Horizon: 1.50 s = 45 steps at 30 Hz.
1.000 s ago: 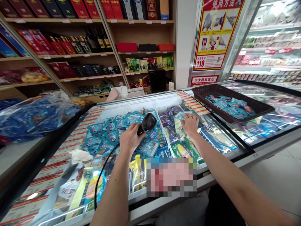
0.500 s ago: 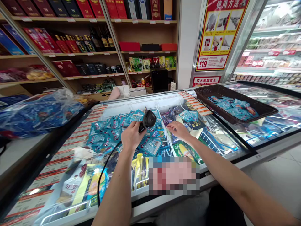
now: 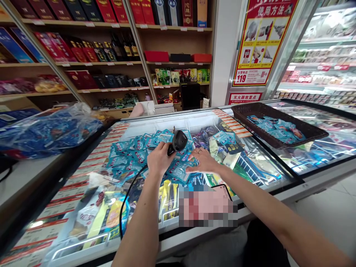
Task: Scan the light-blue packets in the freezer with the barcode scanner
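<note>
My left hand (image 3: 159, 158) is wrapped round the handle of a black barcode scanner (image 3: 179, 140), its head pointing away to the right. A black cable (image 3: 130, 188) trails from it down along my forearm. My right hand (image 3: 202, 161) is open, fingers spread, over the right edge of a heap of blue packets (image 3: 130, 154) in the chest freezer. One blue packet (image 3: 179, 171) lies face up just below my right fingertips; whether they touch it I cannot tell. More blue packets (image 3: 224, 137) lie to the right, beyond the white wire divider.
A brown basket (image 3: 258, 134) with blue packets rests on the freezer's right side. A plastic bag (image 3: 52, 128) of blue packets lies at the left. A partly blurred phone (image 3: 222, 193) is at the front edge. Shelves (image 3: 172, 63) stand behind.
My right hand has moved left from above the divider to the edge of the blue packet heap, and its fingers have spread. The left hand keeps hold of the scanner.
</note>
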Motion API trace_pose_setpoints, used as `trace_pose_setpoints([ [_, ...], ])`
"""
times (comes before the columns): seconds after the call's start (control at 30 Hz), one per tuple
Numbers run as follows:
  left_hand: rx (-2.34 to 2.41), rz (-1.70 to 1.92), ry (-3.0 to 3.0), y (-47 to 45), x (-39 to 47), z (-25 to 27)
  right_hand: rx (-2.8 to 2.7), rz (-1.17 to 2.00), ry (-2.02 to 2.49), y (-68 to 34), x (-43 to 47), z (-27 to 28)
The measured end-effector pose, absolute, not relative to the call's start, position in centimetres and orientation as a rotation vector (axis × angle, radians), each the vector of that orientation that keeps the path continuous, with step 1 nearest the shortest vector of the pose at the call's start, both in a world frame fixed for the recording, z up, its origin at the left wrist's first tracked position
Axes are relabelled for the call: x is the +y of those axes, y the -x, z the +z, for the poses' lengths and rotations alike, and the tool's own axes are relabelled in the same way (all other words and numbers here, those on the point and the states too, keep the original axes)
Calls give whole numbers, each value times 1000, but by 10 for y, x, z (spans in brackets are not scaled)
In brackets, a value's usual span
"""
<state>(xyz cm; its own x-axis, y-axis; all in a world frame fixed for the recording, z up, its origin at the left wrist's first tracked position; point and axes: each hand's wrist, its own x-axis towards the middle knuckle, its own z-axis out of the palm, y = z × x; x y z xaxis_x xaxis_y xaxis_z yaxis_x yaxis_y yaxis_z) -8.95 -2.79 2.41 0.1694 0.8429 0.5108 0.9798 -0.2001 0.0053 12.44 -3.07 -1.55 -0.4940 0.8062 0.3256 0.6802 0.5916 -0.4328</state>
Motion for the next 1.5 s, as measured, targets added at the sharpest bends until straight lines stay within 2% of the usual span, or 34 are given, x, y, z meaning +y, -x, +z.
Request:
trace_pose_setpoints([
  [0.2, -1708, -526, 2163, 87, -29, 24, -2312, 345, 1179, -123, -30, -18],
  [0.53, -1694, -585, 2166, 88, -26, 21, -1919, 787, 1183, -147, -4, -25],
  [0.73, -1683, -571, 2159, 88, -25, 20, -1678, 846, 1145, -167, 12, -35],
  [0.87, -1656, -566, 2165, 87, -24, 18, -1608, 756, 1238, -174, 17, -40],
  [1.1, -1636, -532, 2193, 85, -25, 17, -1700, 170, 1356, -174, 7, -31],
  [1.2, -1633, -529, 2198, 85, -24, 17, -1720, 36, 1476, -165, -1, -29],
  [1.4, -1614, -565, 2186, 86, -23, 14, -1854, 33, 1690, -155, -7, -26],
  [1.5, -1578, -577, 2188, 88, -22, 13, -1800, 177, 1708, -160, -3, -25],
])
